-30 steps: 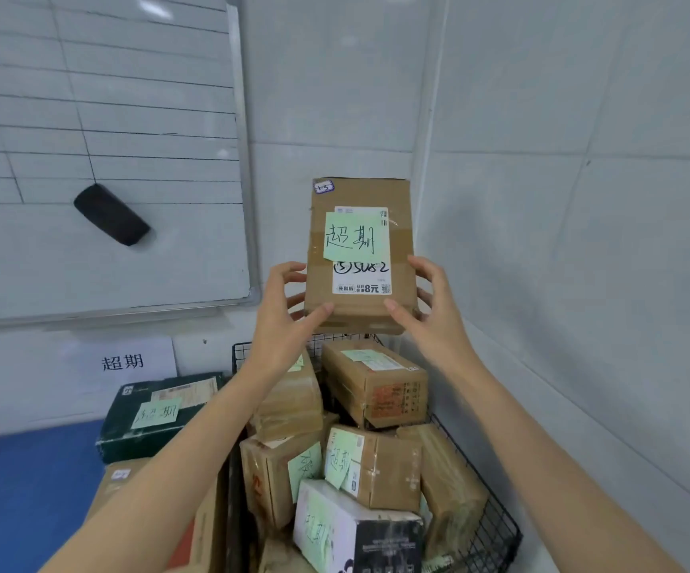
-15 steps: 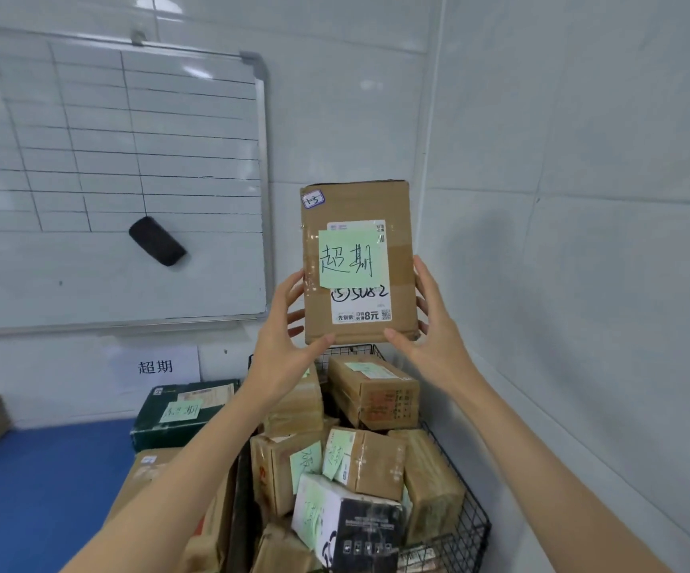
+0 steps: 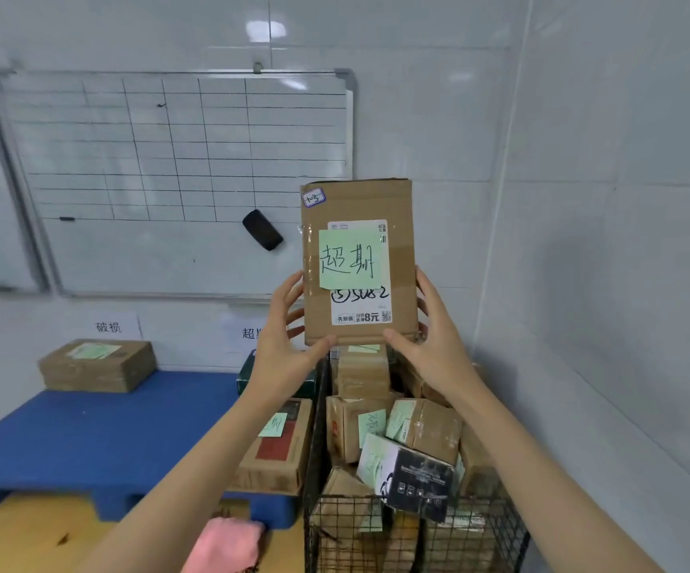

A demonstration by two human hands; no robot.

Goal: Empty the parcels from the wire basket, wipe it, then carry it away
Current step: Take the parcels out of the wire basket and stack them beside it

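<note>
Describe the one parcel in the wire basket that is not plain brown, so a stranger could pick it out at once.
Find the wire basket in the room's corner, heaped with brown cardboard parcels. Near its front rim lies a tilted black box. It alone has black sides and a white face bearing a green note.

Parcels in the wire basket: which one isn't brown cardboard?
The black-and-white printed box near the front of the wire basket, a green note on its white side. The others there, like the held parcel above, are brown cardboard.

Parcel (image 3: 357, 262) between left hand (image 3: 283, 349), right hand (image 3: 434, 345)
</note>
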